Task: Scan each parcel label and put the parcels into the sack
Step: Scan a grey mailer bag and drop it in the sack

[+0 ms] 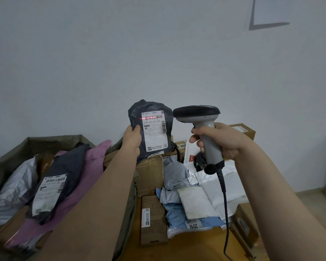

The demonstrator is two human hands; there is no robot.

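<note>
So that the beam (148, 118) crossed its label (154, 130), my left hand (133, 137) pinched the black parcel (137, 113) upright; right hand (220, 140) gripped the scanner (198, 112).

A: Backdrop?
B: Plain pale grey wall (158, 53), softly and evenly lit. Dark L-shaped mark (265, 25) noted top right.
A: Lower down?
B: Light floor (312, 200) seen at right, brown wooden tabletop (196, 247) at bottom.

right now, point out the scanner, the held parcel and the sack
scanner (196, 112): head view, on its dark head
held parcel (154, 129): head view, on its white label
sack (53, 138): head view, on its far rim
</note>
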